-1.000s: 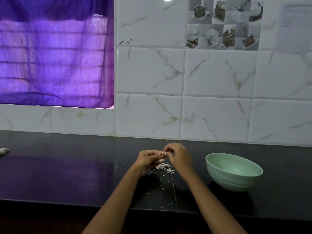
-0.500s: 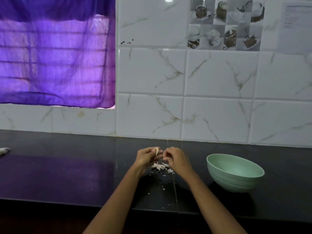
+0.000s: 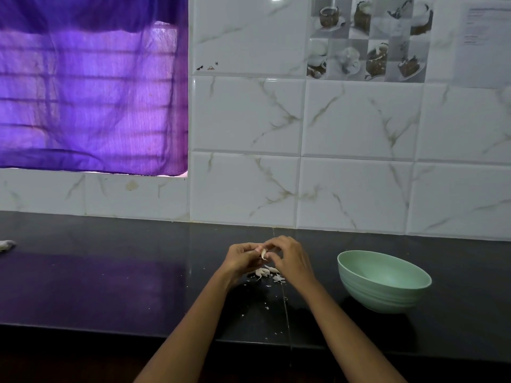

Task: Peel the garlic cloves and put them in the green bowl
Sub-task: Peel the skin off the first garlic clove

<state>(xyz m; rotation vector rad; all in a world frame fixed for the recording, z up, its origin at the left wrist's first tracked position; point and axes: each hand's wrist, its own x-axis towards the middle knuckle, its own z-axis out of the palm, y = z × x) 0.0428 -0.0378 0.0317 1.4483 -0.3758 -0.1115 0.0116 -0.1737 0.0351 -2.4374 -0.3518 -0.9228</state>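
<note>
A pale garlic clove (image 3: pixel 263 254) is pinched between the fingertips of my left hand (image 3: pixel 241 259) and my right hand (image 3: pixel 290 259), a little above the black counter. Both hands meet at the clove, fingers curled around it. Beneath them lies a small pile of white garlic skins (image 3: pixel 266 273), with finer flakes scattered toward the counter's front edge. The green bowl (image 3: pixel 383 280) stands on the counter to the right of my right hand; its inside looks bare from here.
The black counter (image 3: pixel 110 286) runs the full width, backed by a white marbled tile wall (image 3: pixel 359 189). A purple curtain (image 3: pixel 91 92) covers a window at upper left. A small pale object (image 3: pixel 7 245) lies at the counter's far left edge.
The hands have stayed in place over the skins. The fingers have shifted on the clove, turning it from pointing up to hanging down between the fingertips.
</note>
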